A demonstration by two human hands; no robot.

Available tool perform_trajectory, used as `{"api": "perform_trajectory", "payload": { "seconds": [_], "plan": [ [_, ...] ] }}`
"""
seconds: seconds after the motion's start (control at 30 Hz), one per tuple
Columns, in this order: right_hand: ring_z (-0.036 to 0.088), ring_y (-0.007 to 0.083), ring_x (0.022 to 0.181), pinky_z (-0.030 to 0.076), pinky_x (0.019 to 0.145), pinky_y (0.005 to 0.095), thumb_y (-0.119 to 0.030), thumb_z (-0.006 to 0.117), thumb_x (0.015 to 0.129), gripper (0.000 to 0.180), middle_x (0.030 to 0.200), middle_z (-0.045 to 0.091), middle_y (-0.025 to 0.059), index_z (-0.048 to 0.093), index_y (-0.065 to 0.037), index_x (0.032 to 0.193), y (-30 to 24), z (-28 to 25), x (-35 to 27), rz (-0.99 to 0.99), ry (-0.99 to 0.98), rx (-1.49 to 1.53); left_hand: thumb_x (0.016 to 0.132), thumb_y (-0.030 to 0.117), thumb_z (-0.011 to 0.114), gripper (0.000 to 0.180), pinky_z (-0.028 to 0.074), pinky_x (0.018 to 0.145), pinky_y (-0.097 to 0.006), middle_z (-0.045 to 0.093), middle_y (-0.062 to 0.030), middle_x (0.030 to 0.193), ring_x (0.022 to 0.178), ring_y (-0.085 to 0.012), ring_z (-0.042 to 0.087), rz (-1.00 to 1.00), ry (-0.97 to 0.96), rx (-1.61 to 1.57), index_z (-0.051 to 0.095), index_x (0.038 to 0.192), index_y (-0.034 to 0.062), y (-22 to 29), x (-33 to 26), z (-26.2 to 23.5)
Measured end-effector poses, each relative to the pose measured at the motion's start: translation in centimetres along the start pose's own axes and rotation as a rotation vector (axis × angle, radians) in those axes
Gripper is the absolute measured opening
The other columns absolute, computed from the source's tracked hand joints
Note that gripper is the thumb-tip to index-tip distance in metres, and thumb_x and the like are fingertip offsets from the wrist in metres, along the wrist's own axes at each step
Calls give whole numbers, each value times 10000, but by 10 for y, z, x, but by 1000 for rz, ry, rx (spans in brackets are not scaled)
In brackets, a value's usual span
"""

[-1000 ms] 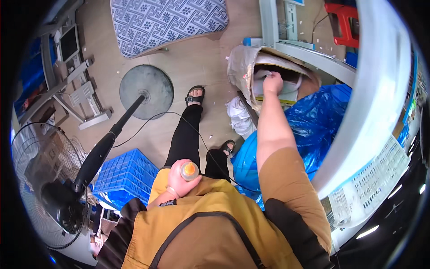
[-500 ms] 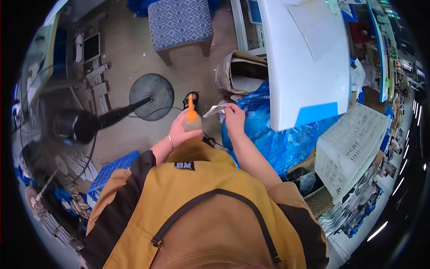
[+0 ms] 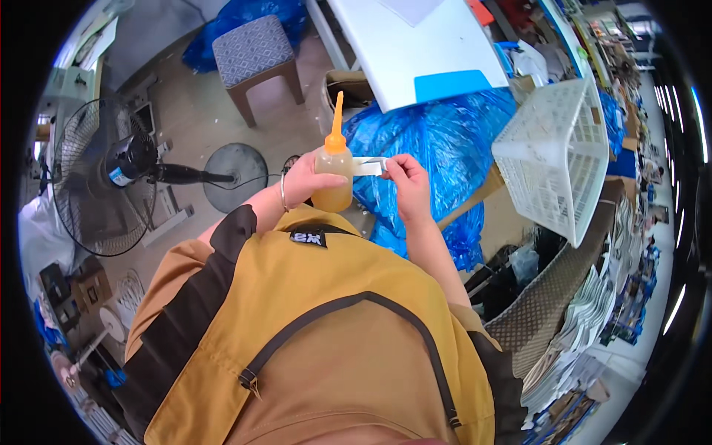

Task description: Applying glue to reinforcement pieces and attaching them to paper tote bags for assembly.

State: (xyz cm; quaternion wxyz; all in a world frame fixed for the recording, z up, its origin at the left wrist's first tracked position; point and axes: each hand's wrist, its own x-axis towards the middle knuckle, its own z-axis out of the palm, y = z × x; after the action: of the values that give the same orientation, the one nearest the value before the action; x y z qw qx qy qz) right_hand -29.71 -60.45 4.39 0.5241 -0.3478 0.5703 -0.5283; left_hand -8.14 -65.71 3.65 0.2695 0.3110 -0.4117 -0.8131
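Orange nozzle (image 3: 337, 122) is pointing up, so the bottle (image 3: 336, 165) is standing roughly upright along its long axis. Left grip (image 3: 304, 182) is wrapping around it from the left, clamped on. Right grip (image 3: 409, 184) is pinching the outer end of a white strip (image 3: 367, 168), fingertips together. The strip's lying sideways, pretty much square to the bottle and just right of it, so the right grip is sitting nearer to it. Its inner end is reaching the bottle's side, can't tell if it's touching or passing behind.

Containers: bottle's holding some yellowish liquid (image 3: 333, 199). Brown box (image 3: 347, 77) is standing by the white bench (image 3: 415, 44), too dark inside to tell. Blue bag (image 3: 437, 141) is bulging just beside the bench, contents hidden. White basket (image 3: 541, 133) is sitting off right, slatted walls showing.
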Motion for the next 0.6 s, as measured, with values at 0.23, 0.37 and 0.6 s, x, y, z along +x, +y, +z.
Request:
{"api": "perform_trajectory", "payload": {
  "seconds": [0.23,0.37,0.6],
  "plan": [
    [575,104,711,469,672,243,-118,571,881,93,788,607,36,569,-25,885,-14,-24,-42,-138,106,167,700,155,740,501,434,859,-280,592,-28,1025,943,-114,551,73,-223,252,523,1133,28,20,-9,39],
    [593,119,739,490,684,258,-115,559,888,105,824,619,51,556,-23,939,-19,-29,-49,-226,120,200,673,191,733,539,419,860,-281,578,-38,1013,936,-136,542,52,-260,436,511,1134,23,22,-11,49],
    [607,127,753,509,681,269,-73,550,881,194,885,630,76,542,-6,1064,-32,-21,-54,-189,48,109,661,206,744,558,421,856,-280,577,-36,1015,931,-130,539,120,-212,549,510,1131,16,26,-7,49]
  ]
}}
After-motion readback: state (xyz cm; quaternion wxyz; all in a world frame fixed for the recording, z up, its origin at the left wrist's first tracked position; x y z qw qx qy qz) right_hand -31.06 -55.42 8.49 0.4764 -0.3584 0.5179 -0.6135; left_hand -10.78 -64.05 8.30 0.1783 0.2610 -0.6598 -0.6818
